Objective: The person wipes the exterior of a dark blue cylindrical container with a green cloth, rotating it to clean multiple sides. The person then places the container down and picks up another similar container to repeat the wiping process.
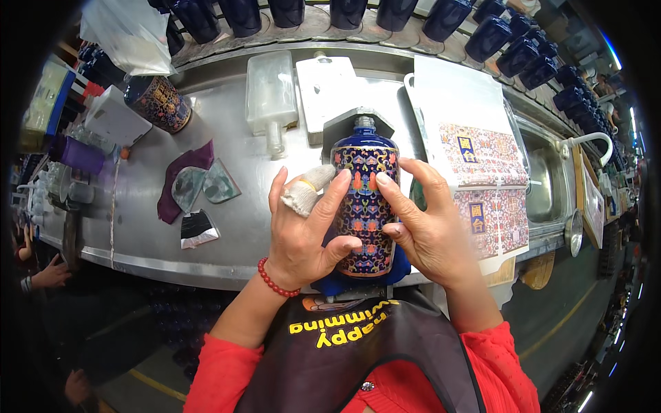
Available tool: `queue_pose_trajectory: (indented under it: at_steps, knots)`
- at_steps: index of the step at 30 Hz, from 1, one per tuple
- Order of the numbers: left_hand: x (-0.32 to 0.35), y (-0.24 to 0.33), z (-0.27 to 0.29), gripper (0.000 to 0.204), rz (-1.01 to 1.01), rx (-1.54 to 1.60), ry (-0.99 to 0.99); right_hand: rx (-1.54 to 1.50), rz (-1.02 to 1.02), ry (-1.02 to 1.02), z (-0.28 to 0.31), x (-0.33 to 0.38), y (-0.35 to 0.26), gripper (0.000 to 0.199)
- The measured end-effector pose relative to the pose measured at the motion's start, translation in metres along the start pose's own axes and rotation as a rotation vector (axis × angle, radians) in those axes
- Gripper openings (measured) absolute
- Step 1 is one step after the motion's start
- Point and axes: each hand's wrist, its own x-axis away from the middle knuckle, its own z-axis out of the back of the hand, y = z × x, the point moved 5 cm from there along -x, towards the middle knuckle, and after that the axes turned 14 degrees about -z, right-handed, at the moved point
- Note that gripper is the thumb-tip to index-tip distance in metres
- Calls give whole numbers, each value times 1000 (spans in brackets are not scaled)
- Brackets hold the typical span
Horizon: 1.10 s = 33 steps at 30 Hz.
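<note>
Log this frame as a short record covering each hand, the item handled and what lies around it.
Left hand: fingers spread, touching the patterned blue bottle; one finger wears a pale cover
Right hand: fingers spread, touching the bottle's right side
Bottle: neck pointing away from the person
Left of bottle: purple scrap on the metal table
Right of bottle: floral-printed sheets
Far side: row of dark blue bottles

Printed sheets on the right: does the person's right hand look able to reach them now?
Probably yes: the printed sheets lie close beside the right hand, with nothing visible blocking, though it would first leave the patterned bottle.
</note>
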Motion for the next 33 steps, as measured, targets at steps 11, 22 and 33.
queue_pose_trajectory:
  at_steps: [11, 22, 33]
  knots:
    - [-5, 5, -7, 72, -15, -15, -15, 0, -6, -23, 2, -4, -1, 52]
    - [-7, 3, -6, 69, -24, -6, 8, 33, 50, 94, 2, -12, -6, 69]
    - [-12, -2, -5, 76, -8, 18, 43, 37, 39, 103, 2, -15, -5, 69]
